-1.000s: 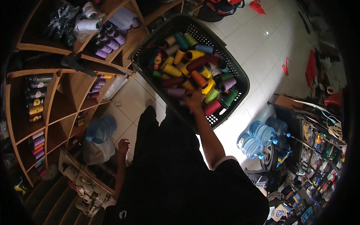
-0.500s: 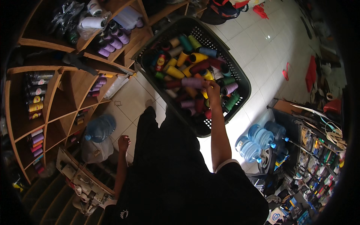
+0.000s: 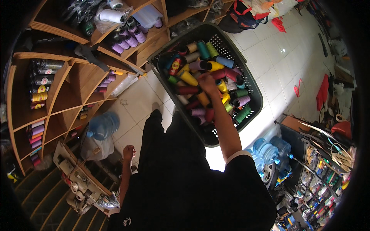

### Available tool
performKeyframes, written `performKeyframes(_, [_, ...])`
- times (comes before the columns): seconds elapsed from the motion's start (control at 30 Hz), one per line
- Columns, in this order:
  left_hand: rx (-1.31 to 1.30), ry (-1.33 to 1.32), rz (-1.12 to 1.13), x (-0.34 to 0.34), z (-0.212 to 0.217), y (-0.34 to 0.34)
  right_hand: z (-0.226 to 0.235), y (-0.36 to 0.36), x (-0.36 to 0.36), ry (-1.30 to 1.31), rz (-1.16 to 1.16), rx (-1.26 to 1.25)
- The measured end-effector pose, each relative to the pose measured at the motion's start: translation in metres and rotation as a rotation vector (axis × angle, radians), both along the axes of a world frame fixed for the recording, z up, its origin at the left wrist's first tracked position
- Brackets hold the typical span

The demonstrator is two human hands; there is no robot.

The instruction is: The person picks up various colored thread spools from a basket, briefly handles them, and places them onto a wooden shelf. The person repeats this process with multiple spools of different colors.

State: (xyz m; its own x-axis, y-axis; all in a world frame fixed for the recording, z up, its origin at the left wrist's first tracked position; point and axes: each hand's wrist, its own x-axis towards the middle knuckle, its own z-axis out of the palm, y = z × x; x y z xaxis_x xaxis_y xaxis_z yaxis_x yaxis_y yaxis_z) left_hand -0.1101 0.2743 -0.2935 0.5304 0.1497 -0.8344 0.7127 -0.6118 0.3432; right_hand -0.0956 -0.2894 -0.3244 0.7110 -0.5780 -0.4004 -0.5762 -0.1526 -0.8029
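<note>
A dark green perforated plastic basket (image 3: 254,90) full of thread spools stands ahead of me on the floor. My right hand (image 3: 208,84) reaches over its middle, fingers curled down among the spools; what they grip, if anything, is hidden. Around it lie a yellow spool (image 3: 188,78), a dark red spool (image 3: 187,90) and an orange-brown spool (image 3: 202,99). Above the hand, a mauve spool (image 3: 197,65) rests on the pile. My left hand (image 3: 129,153) hangs low beside my leg, fingers curled, with nothing visible in it.
Wooden shelves (image 3: 58,92) with spools line the left. A blue water jug (image 3: 104,125) and a sewing machine (image 3: 79,184) are below them. More jugs (image 3: 266,151) and a crowded rack (image 3: 323,173) stand right. Bags (image 3: 254,11) lie beyond the basket on the tiled floor.
The mauve spool at my right hand has shifted to the far part of the pile, out of my fingers. That hand has moved slightly left. My left hand still hangs low.
</note>
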Motion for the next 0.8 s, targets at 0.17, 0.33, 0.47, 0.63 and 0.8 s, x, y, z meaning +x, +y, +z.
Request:
performKeyframes(0.17, [-0.011,0.031,0.066,-0.015,-0.012,0.011,0.014,0.052,0.035,-0.026,0.326,-0.393])
performKeyframes(0.33, [-0.069,-0.015,0.088,-0.011,-0.007,0.006,-0.005,0.058,0.093,-0.07,0.238,-0.434])
performKeyframes(0.47, [-0.136,-0.033,0.185,-0.019,-0.003,0.02,-0.023,0.037,0.132,0.124,0.294,-0.432])
performKeyframes(0.63, [-0.083,-0.009,0.294,-0.049,-0.005,0.061,-0.064,0.027,0.153,0.375,0.348,-0.269])
performKeyframes(0.8, [-0.046,0.065,0.382,-0.103,-0.022,0.082,-0.059,0.037,0.155,0.274,0.139,-0.346])
